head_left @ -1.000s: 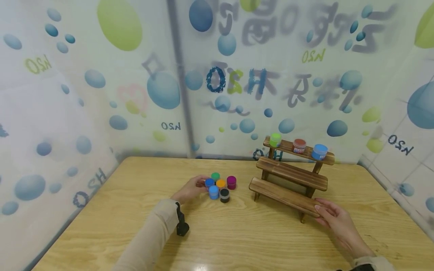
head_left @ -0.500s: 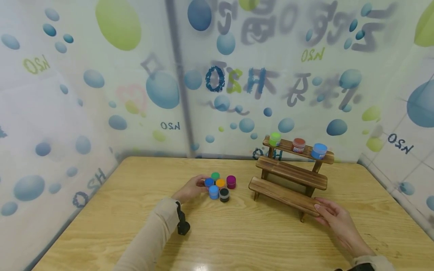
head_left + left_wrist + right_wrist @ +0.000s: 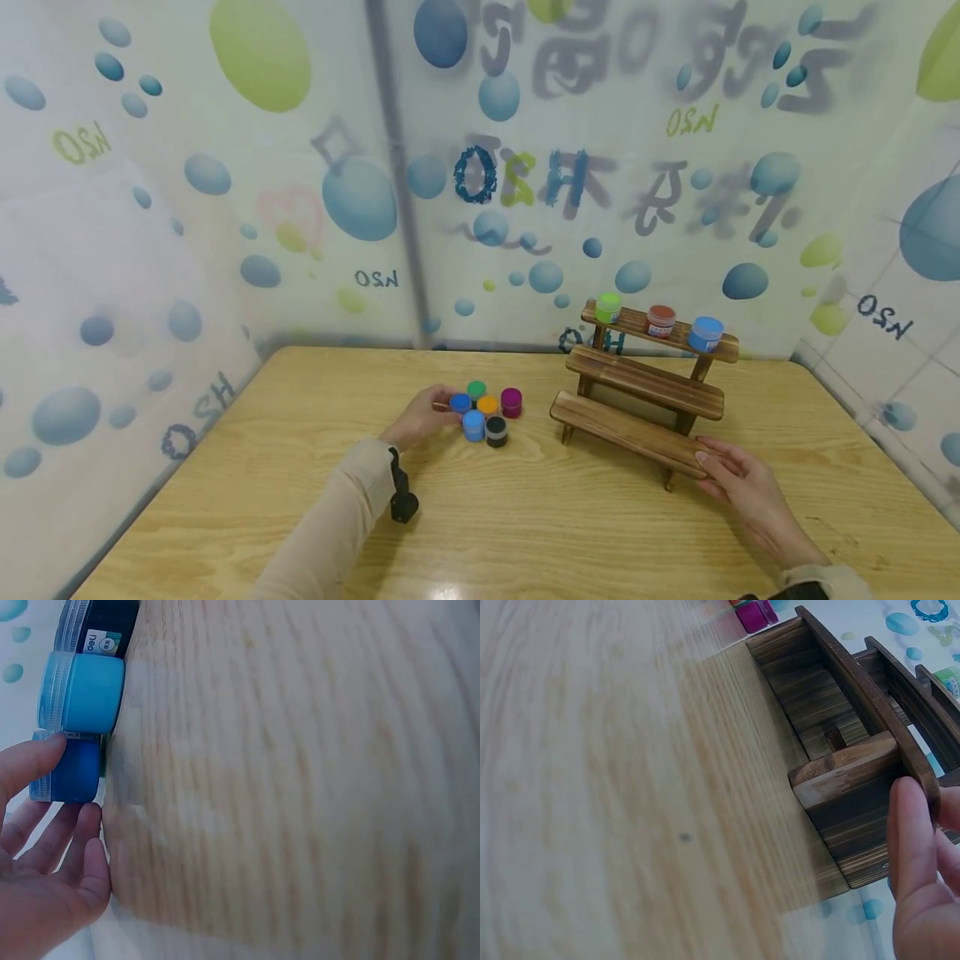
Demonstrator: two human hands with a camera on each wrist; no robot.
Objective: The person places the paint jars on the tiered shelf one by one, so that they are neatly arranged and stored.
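Observation:
In the head view my left hand holds the dark blue paint jar at the left of a small cluster. The left wrist view shows the thumb on the lid of this dark blue jar and the fingers curled at its far side. Close around it stand a light blue jar, a green jar, an orange jar, a black jar and a purple jar. My right hand pinches the right end of the lowest step of a three-tier wooden stand.
On the stand's top tier sit a lime green jar, a brown-red jar and a blue jar. A patterned curtain rises behind the wooden table and along both sides.
The dark blue jar has shifted slightly left with my left hand, a little away from the orange jar. My right hand stays on the stand.

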